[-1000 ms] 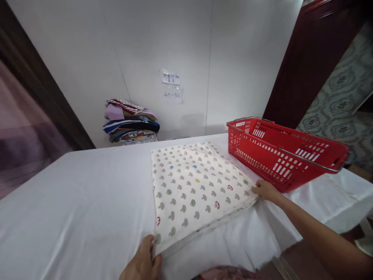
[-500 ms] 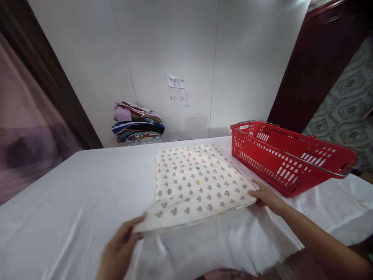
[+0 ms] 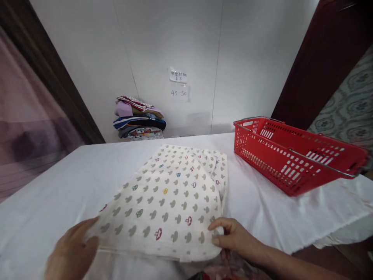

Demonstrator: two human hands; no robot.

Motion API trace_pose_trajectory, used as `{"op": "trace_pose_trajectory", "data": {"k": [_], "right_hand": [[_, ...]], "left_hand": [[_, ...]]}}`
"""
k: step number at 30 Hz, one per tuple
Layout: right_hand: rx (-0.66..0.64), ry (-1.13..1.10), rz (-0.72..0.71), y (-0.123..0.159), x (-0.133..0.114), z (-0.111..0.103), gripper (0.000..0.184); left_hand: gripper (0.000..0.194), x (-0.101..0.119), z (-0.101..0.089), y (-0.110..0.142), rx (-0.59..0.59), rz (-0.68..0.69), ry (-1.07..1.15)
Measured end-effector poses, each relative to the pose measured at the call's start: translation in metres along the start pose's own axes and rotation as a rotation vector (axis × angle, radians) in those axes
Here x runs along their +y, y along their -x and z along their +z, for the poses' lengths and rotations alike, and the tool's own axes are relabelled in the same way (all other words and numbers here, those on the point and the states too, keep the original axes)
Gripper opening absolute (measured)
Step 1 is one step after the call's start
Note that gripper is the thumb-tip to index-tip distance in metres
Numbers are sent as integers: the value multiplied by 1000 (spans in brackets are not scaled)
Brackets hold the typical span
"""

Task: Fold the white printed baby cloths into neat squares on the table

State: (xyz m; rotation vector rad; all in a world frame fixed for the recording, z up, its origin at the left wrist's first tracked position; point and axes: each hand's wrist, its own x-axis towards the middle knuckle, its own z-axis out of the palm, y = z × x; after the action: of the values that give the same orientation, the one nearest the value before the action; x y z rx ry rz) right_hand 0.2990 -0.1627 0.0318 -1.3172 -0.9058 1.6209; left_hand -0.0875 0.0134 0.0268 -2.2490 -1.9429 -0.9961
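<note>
White-draped table (image 3: 58, 186): mushroom-print cloth (image 3: 163, 202) across middle; red shopping basket (image 3: 269, 165) beside it at right, apparently leaving working room. Left hand (image 3: 72, 249) (blurred), right hand (image 3: 236, 237): fingers clamped on cloth's near corners, presumably keeping edge taut.

L hand (image 3: 72, 249) is looking blurred, wrist running off btm edge; R hand (image 3: 237, 239) is covering part of cloth (image 3: 163, 202) edge. Basket (image 3: 268, 163) wall's partly hiding its inside. Upper sign (image 3: 178, 76) writing's looking too sm. to read.

A red basket (image 3: 266, 156) stands right of stacked fabrics (image 3: 140, 119).
</note>
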Motion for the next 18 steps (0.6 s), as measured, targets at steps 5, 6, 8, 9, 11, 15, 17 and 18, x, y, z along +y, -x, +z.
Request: {"op": "trace_pose_trajectory", "data": {"k": [5,6,8,9,11,15,17,18], "right_hand": [[-16,-12,-110,-6,-30,11,36],[-20,-13,-124,-6,-33,13,35],[-27,-8,-151,-5,-37,15,35],[-44,7,-154,-3,-39,13,35],[-132,74,-114,-2,-45,3,39],[0,258,-137,-27,-68,-48,48],[284,279,-233,-60,-83,-84,37],[393,255,-229,-80,-90,-101,30]], "left_hand": [[48,148,13,51,-217,698,310],[52,172,18,60,-303,805,341],[41,205,30,71,-428,779,333],[31,214,36,74,-469,755,320],[23,221,44,74,-552,713,307],[20,211,49,67,-786,719,359],[17,206,48,64,-874,734,393],[15,205,48,62,-900,739,411]]}}
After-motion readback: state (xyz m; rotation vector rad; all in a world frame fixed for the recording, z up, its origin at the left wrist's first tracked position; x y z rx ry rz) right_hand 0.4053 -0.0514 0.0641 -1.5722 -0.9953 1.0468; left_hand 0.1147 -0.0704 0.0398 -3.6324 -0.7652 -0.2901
